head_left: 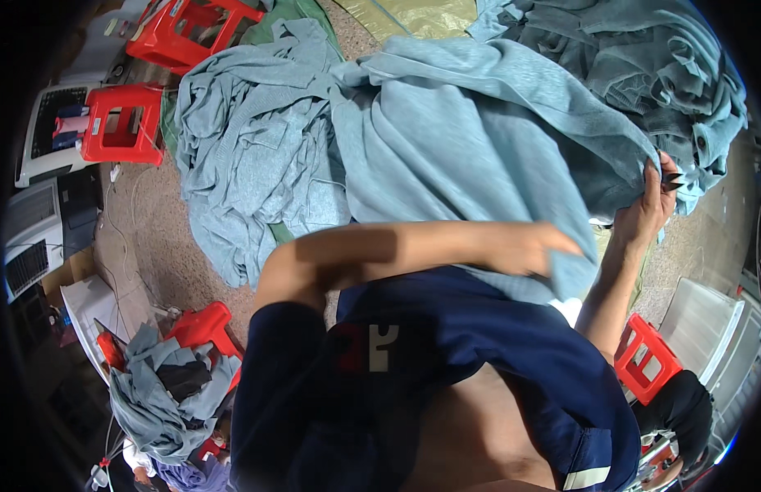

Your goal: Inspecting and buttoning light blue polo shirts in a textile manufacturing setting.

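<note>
A large light blue knit garment (446,139) is spread in front of me, lifted at its right edge. My left forearm crosses my chest, and my left hand (534,244) grips the garment's lower part. My right hand (647,205) is raised at the right and pinches the garment's edge. A small dark pointed tool (672,182), perhaps snips, sticks out between its fingers. I wear a navy top (479,344).
More light blue garments (249,156) lie heaped on the floor to the left, and a darker teal pile (642,57) sits at the top right. Red plastic stools (122,123) (647,357) stand around. One stool at the lower left carries clothes (159,394). A white crate (708,320) is at the right.
</note>
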A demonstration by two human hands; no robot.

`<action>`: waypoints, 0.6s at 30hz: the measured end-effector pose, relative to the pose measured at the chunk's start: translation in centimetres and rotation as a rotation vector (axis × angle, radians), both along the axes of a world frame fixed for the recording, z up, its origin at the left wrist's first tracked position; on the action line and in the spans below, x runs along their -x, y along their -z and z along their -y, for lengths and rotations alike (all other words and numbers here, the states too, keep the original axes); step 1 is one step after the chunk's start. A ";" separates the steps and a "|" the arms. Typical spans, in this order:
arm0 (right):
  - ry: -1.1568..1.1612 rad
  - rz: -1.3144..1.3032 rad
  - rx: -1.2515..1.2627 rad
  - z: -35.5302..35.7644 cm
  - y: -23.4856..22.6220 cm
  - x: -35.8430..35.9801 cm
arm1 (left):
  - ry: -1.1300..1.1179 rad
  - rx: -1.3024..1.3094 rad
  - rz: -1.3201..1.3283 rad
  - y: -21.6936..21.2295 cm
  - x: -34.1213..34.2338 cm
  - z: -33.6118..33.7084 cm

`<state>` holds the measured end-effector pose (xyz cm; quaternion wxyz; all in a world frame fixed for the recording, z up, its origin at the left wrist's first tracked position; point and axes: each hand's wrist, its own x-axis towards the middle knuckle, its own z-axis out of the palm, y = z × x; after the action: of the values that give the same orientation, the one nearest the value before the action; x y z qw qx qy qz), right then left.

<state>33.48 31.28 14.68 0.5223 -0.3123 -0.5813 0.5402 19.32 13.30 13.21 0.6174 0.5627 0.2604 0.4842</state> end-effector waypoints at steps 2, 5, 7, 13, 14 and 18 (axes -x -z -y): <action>0.000 0.194 -0.100 1.2 0.1 1.9 | 0.143 0.079 -0.003 1.6 -5.4 -3.5; -0.306 0.557 -0.334 2.3 2.1 2.6 | 0.327 0.057 -0.343 3.7 -8.4 -5.5; -0.398 0.702 -0.216 4.1 5.9 1.8 | 0.322 -0.256 -0.674 5.8 -8.1 -4.3; -0.375 0.775 -0.673 7.7 9.6 0.7 | -0.845 -0.104 -0.489 3.7 9.5 -3.2; -0.363 0.780 -0.667 7.6 9.7 0.8 | -0.970 -0.076 -0.579 4.5 12.6 -2.6; -0.354 0.822 -0.665 7.7 9.1 1.5 | -0.985 -0.219 -1.052 6.3 16.0 -0.2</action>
<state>31.94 23.55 5.57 0.2245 -0.2131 -0.9199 0.2408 3.34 13.53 6.96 0.0611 0.5969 0.6958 0.3948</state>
